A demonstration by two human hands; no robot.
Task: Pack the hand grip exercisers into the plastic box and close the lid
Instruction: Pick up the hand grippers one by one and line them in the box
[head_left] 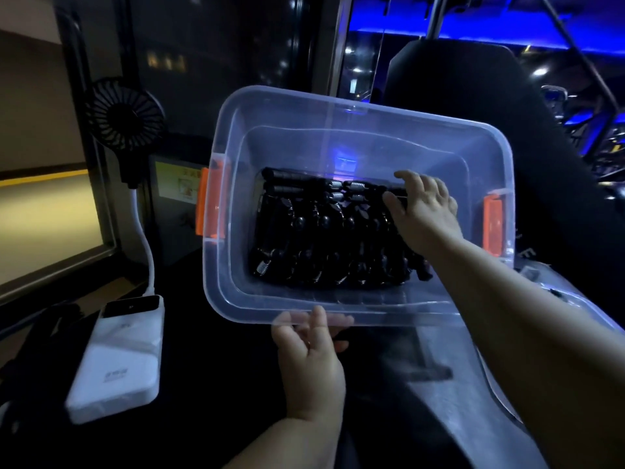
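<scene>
Clear plastic box (355,130) is tipped up toward the camera, open. The left hand (309,346) grasps its near rim from below, thumb up against the edge. The hand grip exercisers (321,231) are inside on the bottom – black handles and metal springs packed in tight rows, filling the middle and left of the floor. The right hand (422,208) reaches in from the right, fingers and thumb curled around a black handle at the right end of the far row. Orange latches hang on both short sides: left latch (206,201), right latch (492,225). The clear lid (456,394) lies off the box, flat on the dark surface under the right forearm. To the left are a small black fan (125,113) and a white power bank (118,360) – white cable between them.
</scene>
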